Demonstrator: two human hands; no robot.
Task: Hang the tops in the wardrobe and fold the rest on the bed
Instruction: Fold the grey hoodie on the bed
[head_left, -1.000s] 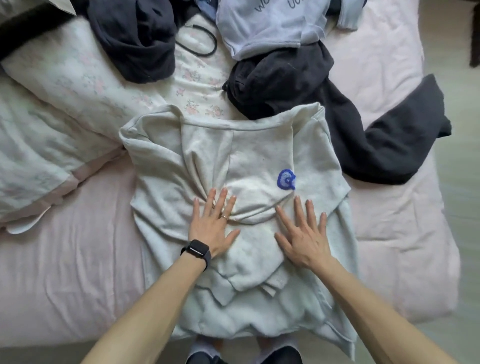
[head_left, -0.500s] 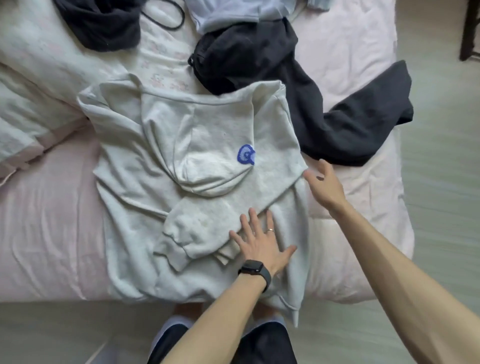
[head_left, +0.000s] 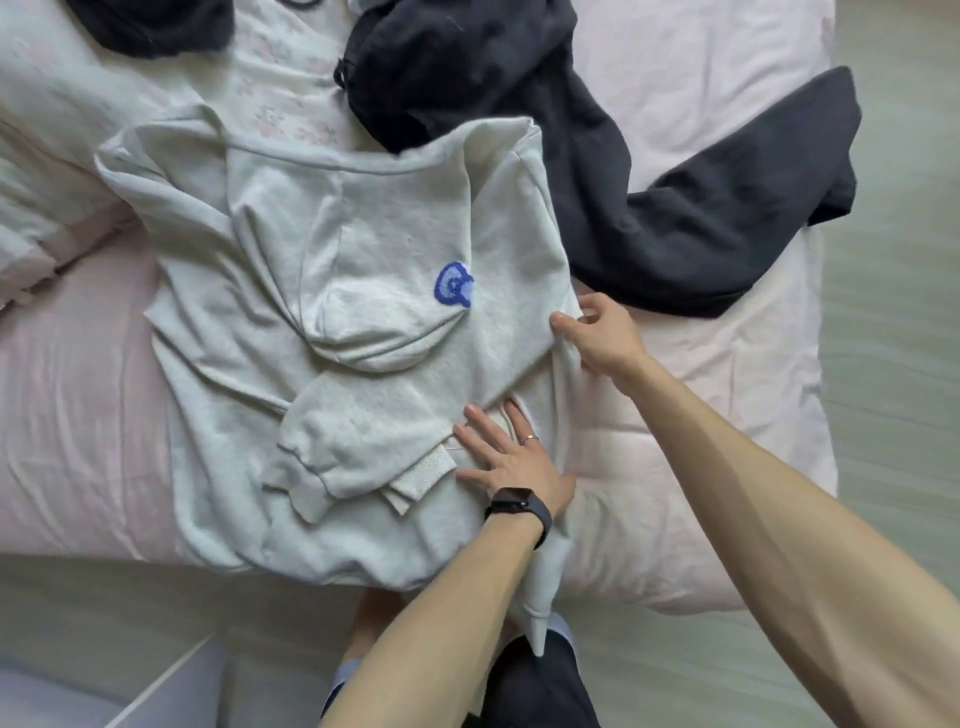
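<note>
A pale grey sweatshirt (head_left: 363, 249) is lying spread across the near part of a bed dressed in a pink sheet (head_left: 78, 415). Its blue logo (head_left: 453, 284) is facing up. Its sleeves are folded in over the body, with the ribbed cuffs (head_left: 311, 478) resting on the lower middle.

The left hand (head_left: 511, 462), wearing a black watch (head_left: 517, 506) and a ring (head_left: 530, 439), is pressing flat on the sweatshirt's lower right part. Its fingers are straight and spread, just beside the cuffs. The right hand (head_left: 602, 332) is pinching the sweatshirt's right edge between thumb and curled fingers, a little farther up the bed. The two hands are near each other but not touching.

The sweatshirt's bottom hem is running along the near edge of the mattress. A narrow strip of it (head_left: 540, 597) is hanging over that edge beside the left forearm.

Bare pink sheet is showing to the right of the right hand, out to the bed's right edge, with pale floor (head_left: 893, 364) beyond. More bare sheet is showing on the left.

At the far side, the sweatshirt's upper right corner is touching a dark garment (head_left: 649, 208) that is sprawling toward the right edge. The upper left shoulder is lying against a floral quilt (head_left: 280, 88). A second dark garment (head_left: 150, 26) is lying farther back on the left, apart from the sweatshirt.
</note>
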